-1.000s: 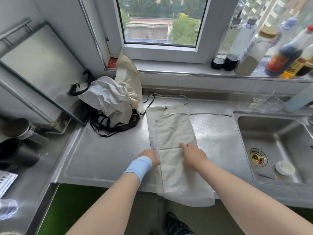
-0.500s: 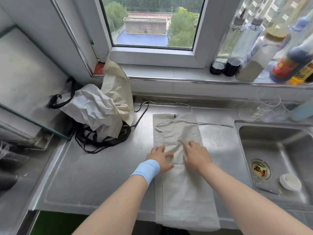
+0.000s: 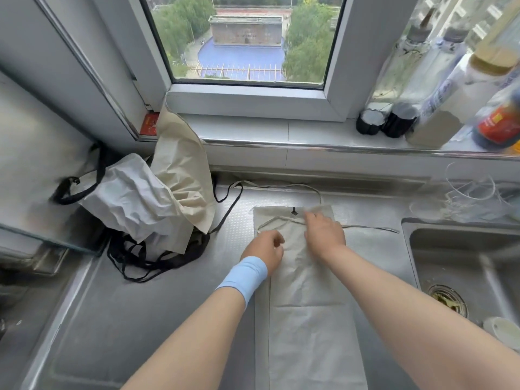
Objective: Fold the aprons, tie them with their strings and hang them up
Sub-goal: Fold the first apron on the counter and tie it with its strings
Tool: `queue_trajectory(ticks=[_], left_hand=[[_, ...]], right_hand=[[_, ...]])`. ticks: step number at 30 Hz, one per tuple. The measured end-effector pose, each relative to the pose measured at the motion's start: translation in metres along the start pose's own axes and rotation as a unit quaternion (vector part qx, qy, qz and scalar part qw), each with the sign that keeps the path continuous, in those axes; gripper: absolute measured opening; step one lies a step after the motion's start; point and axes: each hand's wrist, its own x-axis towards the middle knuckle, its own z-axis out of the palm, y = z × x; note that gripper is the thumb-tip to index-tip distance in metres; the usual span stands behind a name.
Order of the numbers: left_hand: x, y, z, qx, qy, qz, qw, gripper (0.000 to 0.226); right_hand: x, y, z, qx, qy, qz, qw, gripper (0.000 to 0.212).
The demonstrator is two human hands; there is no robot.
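A beige apron (image 3: 309,319) lies folded into a long narrow strip on the steel counter (image 3: 126,319), its lower end reaching the front edge. One thin string (image 3: 371,228) trails right from its top, and another (image 3: 281,186) loops behind it. My right hand (image 3: 323,232) lies flat on the apron's upper part, fingers spread toward the top edge. My left hand (image 3: 266,247), with a blue wristband, rests on the apron's left edge. Its fingers are curled, and what they pinch is hidden.
A crumpled pile of aprons (image 3: 146,209) with black straps (image 3: 146,266) lies at the back left against a steel panel. At the right is the sink (image 3: 464,254), with a small white cup (image 3: 503,330) in it. Bottles (image 3: 439,102) line the windowsill above clear cups (image 3: 472,192).
Both hands have slid up the folded apron from its middle to near its top edge. The left hand's fingers have curled in. My view has leaned forward.
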Motion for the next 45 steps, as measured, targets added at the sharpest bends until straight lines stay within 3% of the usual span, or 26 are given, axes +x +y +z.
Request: queue_trajectory(ticks=[3, 5, 7, 9, 13, 15, 17, 19, 21, 24, 28, 31, 35, 37, 40, 42, 45], left_hand=[[0.005, 0.004, -0.006, -0.007, 0.046, 0.031, 0.998, 0.048], [0.008, 0.008, -0.011, 0.016, 0.044, 0.057, 0.997, 0.066], [0.012, 0.01, -0.017, 0.004, 0.015, 0.058, 0.998, 0.072], [0.016, 0.004, -0.022, 0.001, -0.014, 0.027, 1.0, 0.065], [0.004, -0.019, -0.047, 0.129, -0.077, -0.023, 0.988, 0.029], [-0.006, -0.028, -0.062, 0.241, -0.112, -0.015, 0.964, 0.024], [-0.016, -0.035, -0.075, 0.306, -0.143, -0.047, 0.94, 0.037], [-0.026, -0.044, -0.082, 0.362, -0.161, -0.079, 0.915, 0.055], [-0.034, -0.052, -0.087, 0.416, -0.165, -0.092, 0.889, 0.044], [-0.05, -0.059, -0.091, 0.465, -0.156, -0.128, 0.862, 0.039], [-0.062, -0.056, -0.083, 0.484, -0.131, -0.12, 0.857, 0.038], [-0.058, -0.043, -0.064, 0.42, -0.107, -0.058, 0.899, 0.039], [-0.056, -0.025, -0.018, 0.299, -0.077, 0.068, 0.949, 0.043], [-0.056, -0.021, 0.006, 0.291, -0.095, 0.083, 0.948, 0.061], [-0.054, -0.029, 0.028, 0.344, -0.142, 0.056, 0.927, 0.085], [-0.049, -0.039, 0.031, 0.375, -0.145, 0.054, 0.914, 0.092], [-0.036, -0.052, 0.018, 0.391, -0.129, 0.041, 0.91, 0.094]], right_hand=[[0.006, -0.004, 0.0, -0.022, 0.037, -0.019, 0.999, 0.018], [0.006, -0.018, -0.006, 0.096, 0.01, -0.053, 0.994, 0.016], [0.001, -0.038, -0.019, 0.317, -0.094, -0.062, 0.942, 0.011], [-0.004, -0.051, -0.032, 0.458, -0.149, -0.038, 0.875, 0.016], [-0.014, -0.054, -0.042, 0.459, -0.272, -0.006, 0.846, 0.018], [-0.019, -0.054, -0.038, 0.431, -0.346, 0.009, 0.833, 0.018], [-0.027, -0.056, -0.035, 0.441, -0.438, 0.018, 0.783, 0.015], [-0.037, -0.061, -0.033, 0.486, -0.506, 0.013, 0.712, 0.026], [-0.046, -0.067, -0.028, 0.508, -0.531, 0.002, 0.678, 0.04], [-0.056, -0.081, -0.017, 0.474, -0.49, -0.025, 0.731, 0.041], [-0.058, -0.089, -0.003, 0.472, -0.269, 0.006, 0.839, 0.045], [-0.06, -0.072, -0.002, 0.451, -0.129, 0.009, 0.883, 0.045], [-0.075, -0.036, 0.003, 0.22, -0.053, -0.013, 0.974, 0.034], [-0.085, -0.02, 0.011, 0.152, -0.048, -0.021, 0.987, 0.037], [-0.098, -0.003, 0.023, 0.131, -0.095, -0.025, 0.986, 0.066], [-0.1, 0.001, 0.031, 0.115, -0.107, -0.05, 0.986, 0.079], [-0.095, -0.005, 0.035, 0.085, -0.086, -0.094, 0.988, 0.078]])
